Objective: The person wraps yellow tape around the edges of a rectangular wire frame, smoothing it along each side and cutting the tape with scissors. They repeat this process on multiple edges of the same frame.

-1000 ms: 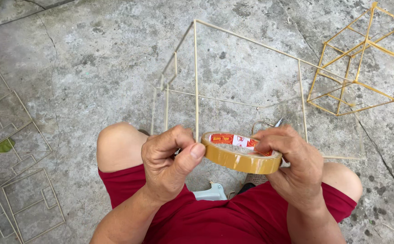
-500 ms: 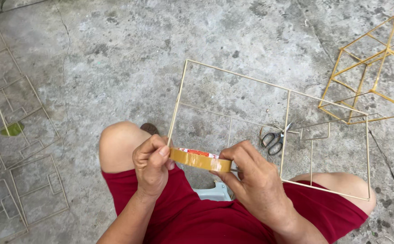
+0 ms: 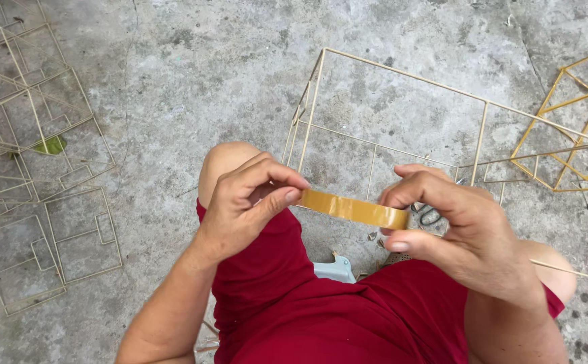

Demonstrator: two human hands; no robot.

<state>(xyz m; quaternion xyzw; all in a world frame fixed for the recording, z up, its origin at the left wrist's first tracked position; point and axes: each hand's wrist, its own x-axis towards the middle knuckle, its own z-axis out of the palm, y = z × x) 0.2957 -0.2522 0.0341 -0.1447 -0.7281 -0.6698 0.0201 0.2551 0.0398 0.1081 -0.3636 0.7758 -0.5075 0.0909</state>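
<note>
No packages, signs or screens anywhere on the floor [image 3: 172,87]; the nearest to a label is the tape roll [image 3: 353,208] between the hands, seen edge-on as a flat tan-yellow band, and from here its printed side is turned out of sight, so no label shows on it at all.

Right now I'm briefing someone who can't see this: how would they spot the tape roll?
Start from the big pale stick frame standing on the concrete floor. Just in front of it, above the red shorts, the left hand and right hand pinch the tape roll between them. It's the only solid tan band among thin sticks.
</note>
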